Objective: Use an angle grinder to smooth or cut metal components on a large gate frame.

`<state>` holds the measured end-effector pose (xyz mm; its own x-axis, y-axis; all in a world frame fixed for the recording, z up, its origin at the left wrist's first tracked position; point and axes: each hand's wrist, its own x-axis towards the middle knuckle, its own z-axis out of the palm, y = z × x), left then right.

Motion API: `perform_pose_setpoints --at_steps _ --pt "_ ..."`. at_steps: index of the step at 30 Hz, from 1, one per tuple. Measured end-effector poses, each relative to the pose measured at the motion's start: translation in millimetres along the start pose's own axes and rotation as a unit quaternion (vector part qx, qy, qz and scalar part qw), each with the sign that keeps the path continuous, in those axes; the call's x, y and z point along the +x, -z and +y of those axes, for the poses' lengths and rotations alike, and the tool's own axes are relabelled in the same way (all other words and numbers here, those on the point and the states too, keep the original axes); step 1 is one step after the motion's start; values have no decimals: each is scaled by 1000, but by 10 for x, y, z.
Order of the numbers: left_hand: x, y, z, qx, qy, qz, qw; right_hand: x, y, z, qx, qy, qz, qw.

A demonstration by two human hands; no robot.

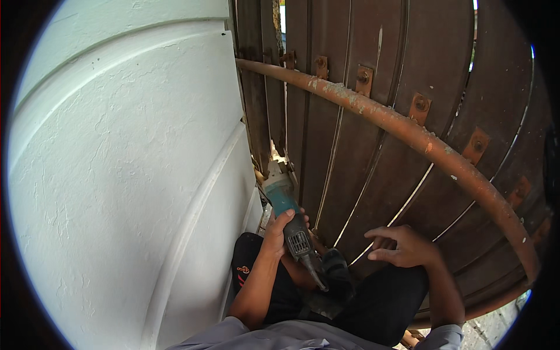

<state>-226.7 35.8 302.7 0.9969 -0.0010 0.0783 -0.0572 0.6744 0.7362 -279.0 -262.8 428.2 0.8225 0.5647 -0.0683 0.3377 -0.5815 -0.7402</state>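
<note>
My left hand (276, 230) is wrapped round the body of an angle grinder (281, 197), teal at the front and black toward the back. The grinder's pale, dusty head points away from me, into the narrow corner between the white wall and the brown plank gate (326, 151). Its disc cannot be made out. The cord end of the tool hangs down over my lap. To the right, my right hand (402, 246) hovers in front of the planks near my right knee. Its thumb and forefinger are apart, the other fingers are bent, and nothing is held.
A rusty round pipe (385, 116) runs across the gate, with several bolted metal tabs (364, 80) above it. On my left rises a white plastered wall (128, 146) with raised mouldings. My knees, in dark trousers (385, 297), are close to the planks. Pale paving (496, 324) shows at lower right.
</note>
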Motion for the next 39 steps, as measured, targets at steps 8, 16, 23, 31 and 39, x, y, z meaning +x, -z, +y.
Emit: perform_pose_setpoints --at_steps 8,16,23,31,39 --pt "46 -1247 236 84 -175 -103 976 586 -47 -390 32 166 49 984" --pt "44 -1574 213 120 -212 -173 954 582 87 -448 100 167 137 971" --pt "14 -1761 283 248 -228 -310 889 416 107 -273 177 192 224 939" --pt "412 -1560 487 227 -187 -342 893 -18 153 -481 178 226 285 914" --pt "703 -1554 921 365 -256 -198 873 -297 146 -503 149 308 376 861"
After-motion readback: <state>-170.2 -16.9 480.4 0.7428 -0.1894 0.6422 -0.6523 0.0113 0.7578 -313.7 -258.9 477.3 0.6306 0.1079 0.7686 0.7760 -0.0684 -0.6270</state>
